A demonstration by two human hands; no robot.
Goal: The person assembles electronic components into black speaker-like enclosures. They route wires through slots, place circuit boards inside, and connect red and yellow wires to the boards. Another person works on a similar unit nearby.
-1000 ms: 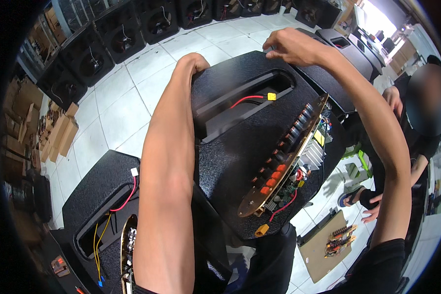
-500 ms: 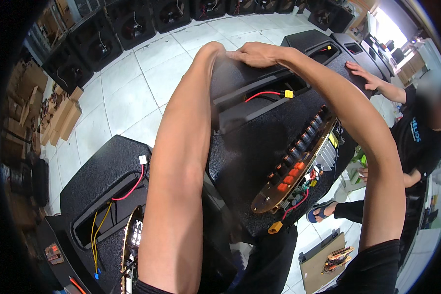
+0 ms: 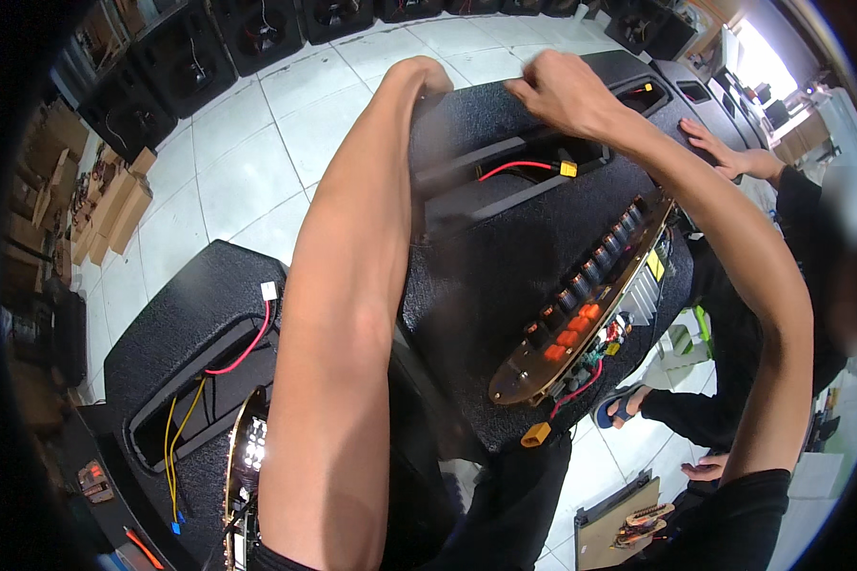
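Observation:
A large black textured speaker cabinet [image 3: 457, 276] lies in front of me, with a long recessed slot in its upper face. From the slot comes a red wire with a yellow connector [image 3: 568, 169]. My left hand [image 3: 430, 76] bends over the cabinet's far left corner, its fingers hidden beyond the edge. Farther right, my right hand [image 3: 567, 90] is closed at the far edge, fingers curled and thumb toward the left; what it holds, if anything, is hidden. Between my arms an amplifier circuit board [image 3: 581, 309] with coils and orange parts lies on the cabinet, a yellow plug [image 3: 536, 435] hanging from it.
Left of my arm stands another black cabinet [image 3: 190, 314] with red and yellow wires, and a second board [image 3: 248, 457] beside it. A co-worker's hand [image 3: 709, 147] rests on the cabinets at right. Several speakers line the far wall; cardboard pieces [image 3: 114, 209] lie left.
My right hand has moved right and away along the far edge, apart from my left hand, its fingers now curled. My left hand stays at the corner. The co-worker has shifted lower.

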